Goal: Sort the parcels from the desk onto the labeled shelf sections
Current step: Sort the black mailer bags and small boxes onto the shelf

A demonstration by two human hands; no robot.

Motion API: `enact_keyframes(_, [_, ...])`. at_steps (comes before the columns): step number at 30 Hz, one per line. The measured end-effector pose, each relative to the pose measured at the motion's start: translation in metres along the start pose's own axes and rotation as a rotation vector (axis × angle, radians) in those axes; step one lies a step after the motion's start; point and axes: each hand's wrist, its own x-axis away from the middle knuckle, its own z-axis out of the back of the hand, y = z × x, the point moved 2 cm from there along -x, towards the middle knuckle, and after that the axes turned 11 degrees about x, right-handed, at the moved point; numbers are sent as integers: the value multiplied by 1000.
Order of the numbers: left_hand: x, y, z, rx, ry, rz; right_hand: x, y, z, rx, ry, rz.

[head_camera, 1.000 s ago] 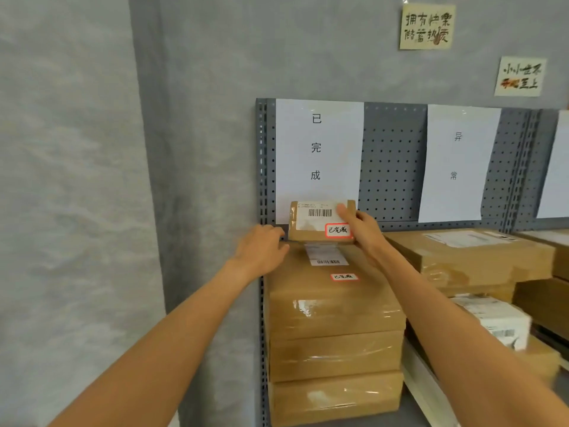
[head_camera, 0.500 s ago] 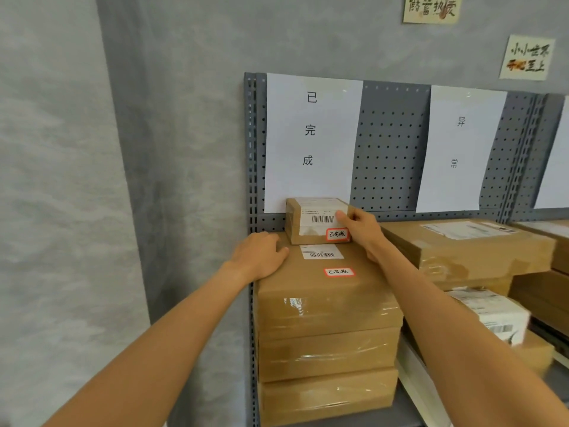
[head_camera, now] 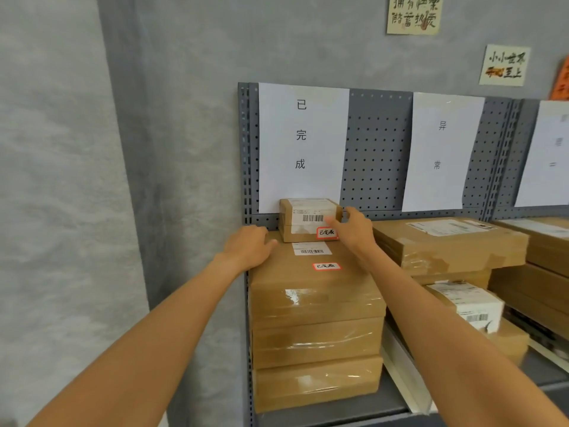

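Observation:
A small brown parcel [head_camera: 303, 218] with a barcode label and a red-bordered sticker sits on top of a stack of three flat brown boxes [head_camera: 314, 306], its back against the pegboard. Right behind it hangs the white sheet [head_camera: 301, 143] that labels the left shelf section. My right hand [head_camera: 354, 232] holds the parcel's right end, thumb on top and fingers on the front beside the sticker. My left hand [head_camera: 249, 248] rests on the back left corner of the top box, a little apart from the small parcel.
A second white label sheet [head_camera: 443, 149] marks the section to the right, where a large flat box [head_camera: 449, 245] lies on other parcels, one with a white label [head_camera: 471, 303]. A third sheet [head_camera: 551, 155] and more boxes are at the far right. A grey wall [head_camera: 172, 180] borders the shelf's left post.
The small parcel came down from a tilted, lifted position to rest flat on the stack. My left hand let go of its left end and settled on the top box.

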Motion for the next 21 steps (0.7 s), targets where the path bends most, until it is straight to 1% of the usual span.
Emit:
enact_keyframes(3, [13,6,16,12,62,16,17,-7,12,234,91,118])
enact_keyframes(6, [35,7,31,-40,105,36,40,-23,19,477,164,361])
enact_keyframes(9, [71,2,48,-110,127,86,67,-44,13,603,181,590])
enact_keyframes(13, [132,-20,73,-182,145,204,114,-78,-12,623,130,794])
enact_keyframes(17, [211,-54,106,-339,115,341,173,-121,-45,599,64,967])
enact_keyframes(21, [294,-89,146,-472,125,510,236,-174,-76,505,-8,1099])
